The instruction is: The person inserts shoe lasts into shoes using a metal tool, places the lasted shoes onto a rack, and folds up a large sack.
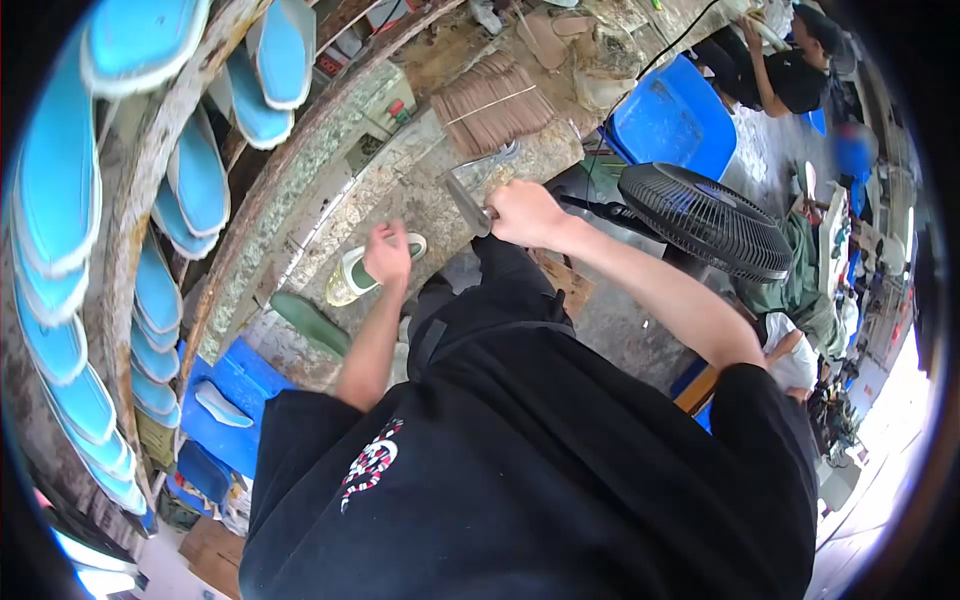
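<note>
My right hand [525,213] is closed around the handle of a flat metal tool [468,205], whose blade points up and left over the bench edge. Over a pale yellow-green shoe [350,280] on the worn bench [385,200] hovers my left hand [388,254], slightly blurred, its fingers partly spread; whether it touches the shoe is unclear. A green shoe-shaped piece [310,322] lies below the shoe. Beyond the tool is a tied bundle of brown strips [492,105].
Blue insole-like pieces [60,190] fill racks at the left. A black fan [705,220] stands right of my forearm, near a blue chair [672,118]. Another person [785,75] sits at the upper right; a second [790,352] is at the right.
</note>
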`<act>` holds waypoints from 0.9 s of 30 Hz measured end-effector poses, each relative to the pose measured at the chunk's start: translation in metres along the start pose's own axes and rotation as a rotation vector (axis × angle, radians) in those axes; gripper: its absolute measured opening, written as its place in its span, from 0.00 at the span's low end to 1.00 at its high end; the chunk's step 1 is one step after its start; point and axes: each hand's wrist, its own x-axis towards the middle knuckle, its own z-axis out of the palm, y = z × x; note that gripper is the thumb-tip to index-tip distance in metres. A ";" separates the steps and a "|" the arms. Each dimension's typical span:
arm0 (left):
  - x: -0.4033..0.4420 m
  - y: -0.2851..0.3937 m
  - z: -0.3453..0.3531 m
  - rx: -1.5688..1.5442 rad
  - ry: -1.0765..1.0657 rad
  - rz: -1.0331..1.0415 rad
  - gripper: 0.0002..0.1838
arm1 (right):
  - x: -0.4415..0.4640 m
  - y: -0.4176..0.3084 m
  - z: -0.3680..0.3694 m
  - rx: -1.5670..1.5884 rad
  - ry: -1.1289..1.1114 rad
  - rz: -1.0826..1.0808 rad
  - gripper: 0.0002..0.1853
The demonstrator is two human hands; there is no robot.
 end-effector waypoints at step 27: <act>-0.141 0.013 -0.328 -1.095 -0.117 0.858 0.44 | -0.150 -0.282 0.118 0.368 0.535 -0.554 0.26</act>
